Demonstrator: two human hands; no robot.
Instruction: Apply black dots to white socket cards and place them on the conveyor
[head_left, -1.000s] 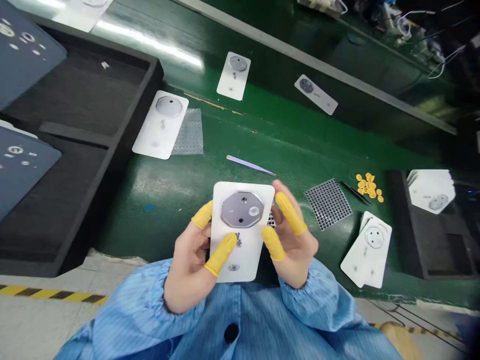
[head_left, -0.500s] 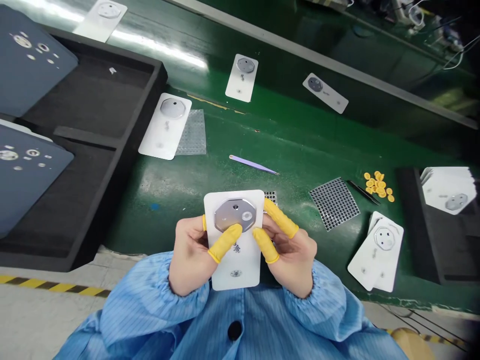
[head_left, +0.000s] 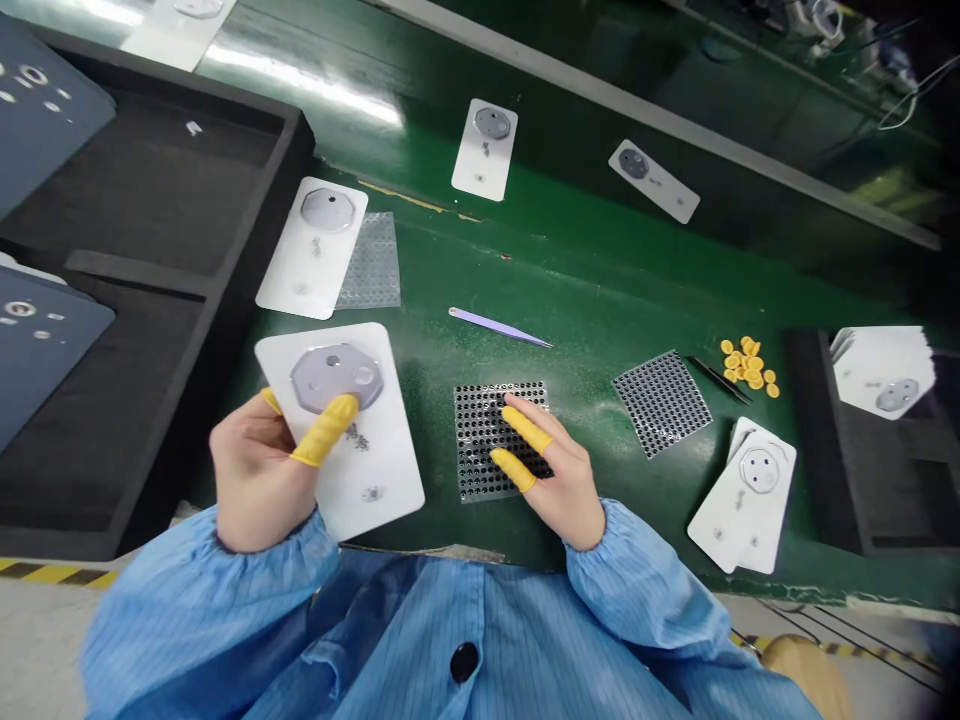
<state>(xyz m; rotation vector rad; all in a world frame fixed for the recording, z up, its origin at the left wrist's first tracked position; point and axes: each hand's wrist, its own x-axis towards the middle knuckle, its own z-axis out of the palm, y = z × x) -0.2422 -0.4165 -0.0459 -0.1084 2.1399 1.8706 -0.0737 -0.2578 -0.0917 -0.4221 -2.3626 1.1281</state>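
My left hand (head_left: 262, 465) grips a white rectangular panel (head_left: 386, 430) by its left side, thumb across the front near the grey octagonal part. Yellow covers sit on the fingertips of both hands. Over a clear sheet of small black dots (head_left: 480, 455) is my right hand (head_left: 559, 470), thumb and index finger apart, nothing seen between them; whether the fingertips touch the sheet is unclear. Purple tweezers (head_left: 499, 326) lie beyond the sheet on the green table (head_left: 585, 300).
Black trays stand at the left (head_left: 259, 235) and right (head_left: 825, 440). Other white panels lie at the upper left (head_left: 311, 260), at the back (head_left: 480, 165) and at right (head_left: 769, 520). Yellow finger covers (head_left: 754, 368), black tweezers (head_left: 718, 380) and another dot sheet (head_left: 664, 405) are at right.
My left hand has carried the panel to the left and tilted it. My right hand has let go of the panel and now is over the black-dot sheet, which shows more fully.
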